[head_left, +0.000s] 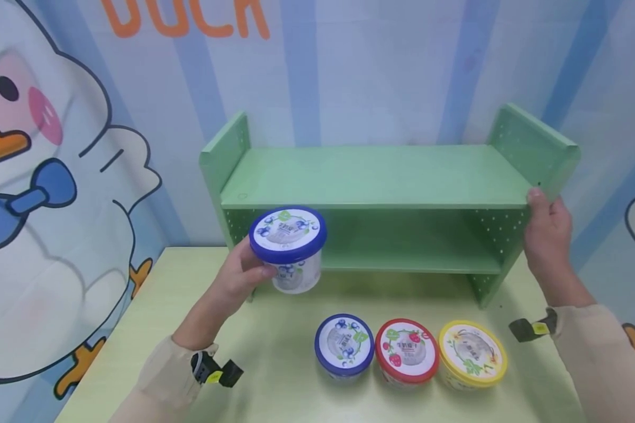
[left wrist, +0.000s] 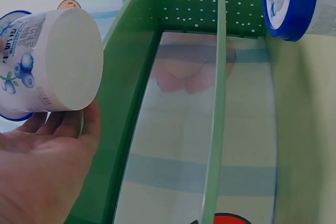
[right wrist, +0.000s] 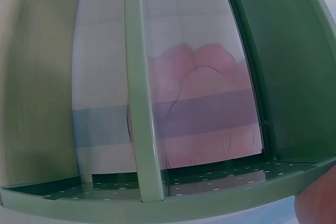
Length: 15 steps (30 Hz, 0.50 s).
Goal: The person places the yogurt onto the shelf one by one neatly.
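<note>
Four tubs show in the head view. The left hand (head_left: 237,275) holds one, a blueberry tub (head_left: 291,251), at the near left end of a green shelf (head_left: 370,176); its thumb lies on the near side and the other fingers are hidden behind, a curled grip round the wall that probably keeps the tub upright. The right hand (head_left: 550,238) is bent about the shelf's right side panel, thumb at the near edge, likely to steady it. A blue-lidded tub (head_left: 344,345), a red-lidded tub (head_left: 407,351) and a yellow-lidded tub (head_left: 473,354) stand in a row on the table (head_left: 190,282), near side of the shelf, perhaps for easy reach. The left wrist view shows the held tub's white base, fingers bent round its side, most of its lid out of sight; another blue-lidded tub is cut off at the right. The right wrist view faces the shelf's levels and catches only a scrap of the right hand, so its fingers cannot be made out there.
</note>
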{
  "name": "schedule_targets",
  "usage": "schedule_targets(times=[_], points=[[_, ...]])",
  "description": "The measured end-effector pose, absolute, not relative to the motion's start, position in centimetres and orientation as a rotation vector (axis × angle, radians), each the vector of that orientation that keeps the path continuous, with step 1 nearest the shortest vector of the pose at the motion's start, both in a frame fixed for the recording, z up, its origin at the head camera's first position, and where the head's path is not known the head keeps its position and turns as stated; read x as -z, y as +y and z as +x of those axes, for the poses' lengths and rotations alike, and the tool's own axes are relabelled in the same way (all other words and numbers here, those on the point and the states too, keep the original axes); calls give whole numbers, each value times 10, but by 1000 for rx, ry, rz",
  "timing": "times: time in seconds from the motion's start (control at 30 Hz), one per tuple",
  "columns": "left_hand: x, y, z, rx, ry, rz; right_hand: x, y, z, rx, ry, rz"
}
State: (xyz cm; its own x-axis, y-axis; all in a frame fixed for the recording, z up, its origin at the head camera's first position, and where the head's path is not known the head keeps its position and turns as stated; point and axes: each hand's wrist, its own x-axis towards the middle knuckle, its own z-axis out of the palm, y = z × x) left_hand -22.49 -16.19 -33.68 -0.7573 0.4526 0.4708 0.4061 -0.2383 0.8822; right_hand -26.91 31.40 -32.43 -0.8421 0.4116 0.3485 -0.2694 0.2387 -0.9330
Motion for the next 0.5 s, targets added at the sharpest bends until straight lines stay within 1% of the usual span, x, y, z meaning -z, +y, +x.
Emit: schedule_targets(times=[0.23,0.5], points=[[330,-160,-227,-2180,1948,1106,324,314,-269,-1686,-1958,-121],[318,-159,-230,-2178,1921,1176,324,314,-270,-1623,-1994,-127]])
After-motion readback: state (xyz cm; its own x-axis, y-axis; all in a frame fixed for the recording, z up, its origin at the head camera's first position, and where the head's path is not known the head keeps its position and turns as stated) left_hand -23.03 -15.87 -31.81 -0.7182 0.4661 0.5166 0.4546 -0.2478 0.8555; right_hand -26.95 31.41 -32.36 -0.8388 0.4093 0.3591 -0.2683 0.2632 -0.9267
